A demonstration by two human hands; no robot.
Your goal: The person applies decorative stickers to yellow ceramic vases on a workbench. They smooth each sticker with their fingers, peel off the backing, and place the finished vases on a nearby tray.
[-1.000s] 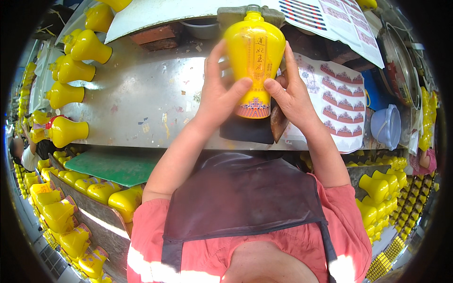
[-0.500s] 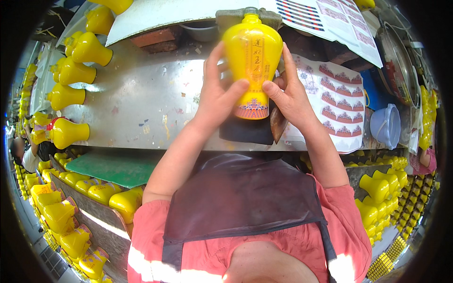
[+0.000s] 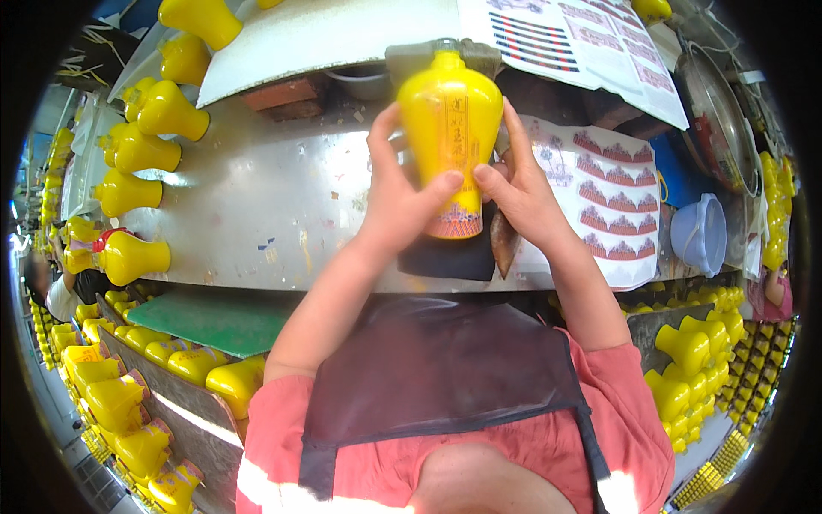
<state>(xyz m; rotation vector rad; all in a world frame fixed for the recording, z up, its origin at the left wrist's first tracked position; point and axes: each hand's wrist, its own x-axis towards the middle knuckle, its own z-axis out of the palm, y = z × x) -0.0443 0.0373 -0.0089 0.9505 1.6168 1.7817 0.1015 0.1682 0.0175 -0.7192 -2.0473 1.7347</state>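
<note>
Everything is appearing lower in view; left hand (image 3: pixel 397 195) and right hand (image 3: pixel 524 194) are still clamping a glossy, tapering bottle (image 3: pixel 449 116).

vs. earlier | view tips up | yellow bottle (image 3: pixel 449 128) shows slightly smaller | thumbs of left hand (image 3: pixel 392 193) and right hand (image 3: pixel 529 195) lie closer together across bottle's front | more of white board (image 3: pixel 360 32) shows beyond bottle

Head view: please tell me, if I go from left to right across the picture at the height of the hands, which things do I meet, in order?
Row of bottles → left hand → held bottle → right hand → printed sheet → pail.
</note>
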